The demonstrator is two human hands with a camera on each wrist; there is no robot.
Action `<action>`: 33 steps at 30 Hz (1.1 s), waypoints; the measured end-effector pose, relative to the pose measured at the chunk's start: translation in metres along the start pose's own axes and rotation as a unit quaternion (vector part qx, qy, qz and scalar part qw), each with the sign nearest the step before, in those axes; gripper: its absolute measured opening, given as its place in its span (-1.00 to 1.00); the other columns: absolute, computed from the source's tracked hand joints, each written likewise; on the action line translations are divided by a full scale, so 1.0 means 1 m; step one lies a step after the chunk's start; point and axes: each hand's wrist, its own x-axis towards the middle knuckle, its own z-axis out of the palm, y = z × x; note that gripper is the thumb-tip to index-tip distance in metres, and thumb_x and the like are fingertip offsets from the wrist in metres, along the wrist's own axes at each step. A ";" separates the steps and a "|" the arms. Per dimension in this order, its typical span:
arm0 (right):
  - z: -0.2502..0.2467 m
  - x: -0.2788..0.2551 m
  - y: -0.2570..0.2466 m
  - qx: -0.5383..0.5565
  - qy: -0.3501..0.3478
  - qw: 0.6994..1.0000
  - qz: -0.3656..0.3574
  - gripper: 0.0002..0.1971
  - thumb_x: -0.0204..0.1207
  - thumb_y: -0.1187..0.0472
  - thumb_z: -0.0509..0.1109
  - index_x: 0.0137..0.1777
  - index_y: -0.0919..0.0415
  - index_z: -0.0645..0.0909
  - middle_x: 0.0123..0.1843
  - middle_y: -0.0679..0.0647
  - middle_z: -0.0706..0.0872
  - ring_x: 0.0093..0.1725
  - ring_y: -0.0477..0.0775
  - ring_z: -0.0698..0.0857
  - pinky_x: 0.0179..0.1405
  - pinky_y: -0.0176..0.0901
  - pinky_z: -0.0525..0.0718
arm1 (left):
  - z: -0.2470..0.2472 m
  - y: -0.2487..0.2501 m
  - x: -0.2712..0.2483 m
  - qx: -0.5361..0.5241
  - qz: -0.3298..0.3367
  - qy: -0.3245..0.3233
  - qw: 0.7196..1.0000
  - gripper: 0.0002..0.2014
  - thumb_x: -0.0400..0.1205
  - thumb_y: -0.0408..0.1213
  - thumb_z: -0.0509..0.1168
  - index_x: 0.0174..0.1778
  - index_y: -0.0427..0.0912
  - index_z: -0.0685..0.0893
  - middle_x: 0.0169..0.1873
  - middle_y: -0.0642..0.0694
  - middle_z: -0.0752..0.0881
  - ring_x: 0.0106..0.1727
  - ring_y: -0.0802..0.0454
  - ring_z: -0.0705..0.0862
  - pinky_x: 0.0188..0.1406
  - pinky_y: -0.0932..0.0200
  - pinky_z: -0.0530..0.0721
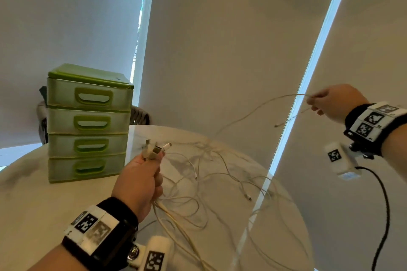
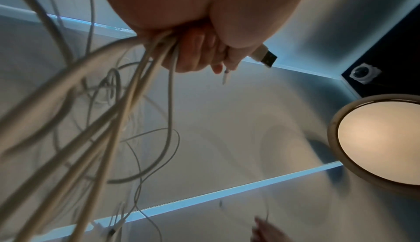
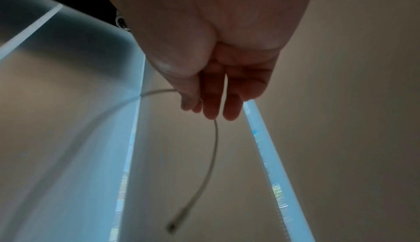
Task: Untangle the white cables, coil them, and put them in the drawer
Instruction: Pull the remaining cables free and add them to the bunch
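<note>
A tangle of white cables (image 1: 211,174) sprawls over the round marble table (image 1: 44,200). My left hand (image 1: 141,180) is raised above the table and grips a bundle of several cable ends (image 2: 145,69), their plugs (image 1: 154,148) sticking up past my knuckles; a USB plug (image 2: 264,55) shows beside the thumb. My right hand (image 1: 330,101) is held high at the right and pinches one thin white cable (image 1: 253,112) that runs down to the tangle; its short free end with a small connector (image 3: 172,225) dangles below the fingers (image 3: 211,102). A green four-drawer unit (image 1: 88,121) stands at the table's back left, all drawers closed.
Pale roller blinds hang behind the table with bright gaps between them. A wicker chair back (image 1: 141,114) shows behind the drawer unit. A black lead (image 1: 383,211) trails from my right wrist camera. The left wrist view shows a round ceiling lamp (image 2: 377,141).
</note>
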 end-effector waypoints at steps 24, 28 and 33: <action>-0.066 -0.253 0.411 0.085 -0.003 0.848 0.522 -0.81 0.67 0.20 0.34 -0.09 0.31 0.66 -0.30 0.16 0.64 -0.39 0.07 0.55 -0.43 -0.21 0.39 | 0.167 -0.021 -0.055 -0.057 -0.020 -0.258 0.964 -0.72 0.71 -0.13 0.12 -0.35 0.03 0.46 -0.55 0.14 0.39 -0.57 0.17 0.35 -0.58 0.28 0.45; -0.046 -0.289 0.428 0.014 -0.126 0.815 0.566 -0.74 0.66 0.24 0.37 0.12 0.50 0.58 -0.22 0.33 0.63 -0.39 0.22 0.61 -0.27 0.17 0.79 | 0.192 -0.067 -0.083 -0.011 -0.076 -0.299 0.951 -0.74 0.76 -0.19 0.08 -0.28 -0.03 0.45 -0.51 0.08 0.51 -0.52 0.13 0.48 -0.48 0.24 0.55; -0.001 -0.281 0.266 0.045 -0.370 0.883 0.284 -0.66 0.67 -0.12 0.30 0.33 0.01 0.53 0.18 -0.06 0.70 -0.04 -0.13 0.69 -0.15 -0.31 0.63 | 0.218 -0.117 -0.122 0.035 -0.175 -0.356 0.917 -0.80 0.75 -0.32 0.14 -0.19 -0.16 0.56 -0.45 -0.06 0.61 -0.42 0.00 0.60 -0.39 0.12 0.60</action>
